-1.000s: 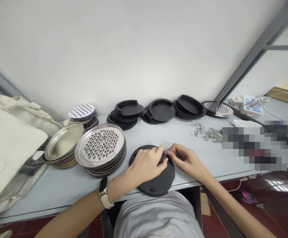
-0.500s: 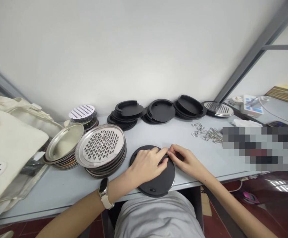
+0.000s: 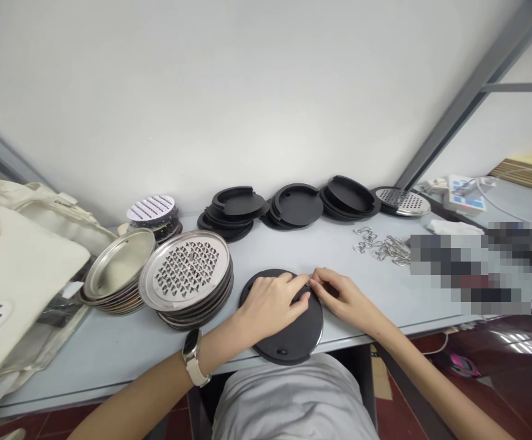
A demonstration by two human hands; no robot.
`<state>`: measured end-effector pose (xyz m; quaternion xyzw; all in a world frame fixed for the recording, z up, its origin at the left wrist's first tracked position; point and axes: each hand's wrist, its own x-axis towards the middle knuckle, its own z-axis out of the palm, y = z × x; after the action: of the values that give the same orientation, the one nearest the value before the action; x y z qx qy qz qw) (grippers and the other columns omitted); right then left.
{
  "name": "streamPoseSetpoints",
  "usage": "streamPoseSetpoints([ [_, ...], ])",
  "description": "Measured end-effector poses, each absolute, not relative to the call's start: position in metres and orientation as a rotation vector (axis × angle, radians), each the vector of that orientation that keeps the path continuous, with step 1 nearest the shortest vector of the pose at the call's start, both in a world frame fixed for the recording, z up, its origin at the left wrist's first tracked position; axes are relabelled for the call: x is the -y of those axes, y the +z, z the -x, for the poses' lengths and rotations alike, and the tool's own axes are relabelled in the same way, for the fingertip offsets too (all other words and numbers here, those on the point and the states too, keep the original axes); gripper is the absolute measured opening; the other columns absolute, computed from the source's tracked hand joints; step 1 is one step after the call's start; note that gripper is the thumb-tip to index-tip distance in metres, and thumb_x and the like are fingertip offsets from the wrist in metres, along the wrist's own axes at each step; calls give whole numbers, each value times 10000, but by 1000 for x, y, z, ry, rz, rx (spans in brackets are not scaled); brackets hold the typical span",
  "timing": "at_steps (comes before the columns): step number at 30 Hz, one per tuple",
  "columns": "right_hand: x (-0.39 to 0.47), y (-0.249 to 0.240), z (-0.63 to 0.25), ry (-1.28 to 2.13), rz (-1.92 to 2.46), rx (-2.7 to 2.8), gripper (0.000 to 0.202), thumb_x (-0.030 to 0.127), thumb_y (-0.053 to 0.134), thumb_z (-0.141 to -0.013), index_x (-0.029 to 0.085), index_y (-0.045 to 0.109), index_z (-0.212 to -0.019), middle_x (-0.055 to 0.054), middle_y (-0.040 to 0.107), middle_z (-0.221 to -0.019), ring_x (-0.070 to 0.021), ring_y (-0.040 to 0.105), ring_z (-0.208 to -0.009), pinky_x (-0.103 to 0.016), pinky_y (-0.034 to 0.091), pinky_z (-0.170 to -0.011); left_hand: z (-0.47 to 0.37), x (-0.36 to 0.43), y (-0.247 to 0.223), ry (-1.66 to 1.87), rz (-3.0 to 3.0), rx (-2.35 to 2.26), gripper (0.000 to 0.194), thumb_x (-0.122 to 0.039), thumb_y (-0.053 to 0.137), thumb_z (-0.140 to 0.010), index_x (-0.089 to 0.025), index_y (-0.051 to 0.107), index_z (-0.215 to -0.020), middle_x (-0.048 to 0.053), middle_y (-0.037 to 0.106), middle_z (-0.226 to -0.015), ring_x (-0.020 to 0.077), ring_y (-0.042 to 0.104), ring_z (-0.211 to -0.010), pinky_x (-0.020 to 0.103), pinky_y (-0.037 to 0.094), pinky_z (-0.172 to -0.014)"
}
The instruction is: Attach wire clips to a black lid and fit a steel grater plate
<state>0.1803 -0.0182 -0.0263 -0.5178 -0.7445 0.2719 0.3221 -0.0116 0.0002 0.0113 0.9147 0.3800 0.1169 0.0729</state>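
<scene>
A round black plastic disc [image 3: 288, 339] lies on the table edge in front of me, with a thin shiny metal rim showing at its right side and a small hole near its bottom. My left hand [image 3: 275, 302] is laid over its upper half, fingers bent, with thumb and forefinger at the upper right rim. There the pinched fingertips of my right hand [image 3: 341, 296] meet it; whatever small thing they grip is hidden. Right of my hands lies a loose heap of bent metal wire clips [image 3: 387, 249].
Left stand a stack of metal grater discs [image 3: 187, 272], a stack of round metal lids [image 3: 119, 266] and a white bag [image 3: 22, 263]. Along the wall are black plastic covers [image 3: 297, 205], a smaller grater stack [image 3: 152, 211] and a finished-looking grater [image 3: 403, 201]. Blurred items [image 3: 467, 269] lie right.
Both hands stay at the disc's upper right rim, with barely any visible movement. The view has shifted very slightly.
</scene>
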Motion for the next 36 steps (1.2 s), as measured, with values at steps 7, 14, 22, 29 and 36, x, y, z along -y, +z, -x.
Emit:
streamPoseSetpoints([
  [7, 18, -26, -180, 727, 1369, 1956, 279, 307, 404, -958, 208, 417, -697, 25, 455, -659, -140, 445, -628, -263, 371, -607, 11, -2, 9, 358, -2727, -1124, 260, -364, 423, -940, -231, 543, -1128, 22, 672, -918, 192, 650, -767, 286, 466, -660],
  [14, 18, -27, -181, 723, 1359, 1954, 276, 300, 401, -960, 208, 415, -701, 26, 447, -661, -140, 445, -628, -261, 372, -604, 11, -3, 8, 346, -2737, -1109, 214, -355, 451, -937, -234, 565, -1070, 7, 671, -878, 173, 648, -746, 263, 446, -640],
  [22, 18, -28, -181, 738, 1360, 1924, 247, 289, 417, -951, 204, 461, -723, 26, 460, -662, -140, 455, -630, -257, 380, -604, 12, -5, 8, 362, -2685, -1062, 160, -335, 508, -910, -231, 582, -1007, -4, 675, -851, 161, 640, -739, 244, 430, -655],
  [29, 18, -27, -181, 742, 1364, 1925, 230, 270, 427, -940, 203, 461, -723, 29, 454, -659, -137, 441, -623, -253, 368, -595, 12, -5, 7, 400, -2676, -1069, 150, -338, 530, -898, -236, 565, -1001, -37, 655, -785, 140, 617, -674, 236, 378, -582],
  [36, 18, -29, -181, 742, 1359, 1950, 224, 271, 427, -934, 205, 445, -721, 25, 463, -667, -142, 441, -634, -259, 365, -606, 11, -5, 8, 433, -2629, -1061, 142, -327, 527, -898, -243, 571, -1004, -52, 619, -696, 127, 580, -604, 230, 324, -539],
])
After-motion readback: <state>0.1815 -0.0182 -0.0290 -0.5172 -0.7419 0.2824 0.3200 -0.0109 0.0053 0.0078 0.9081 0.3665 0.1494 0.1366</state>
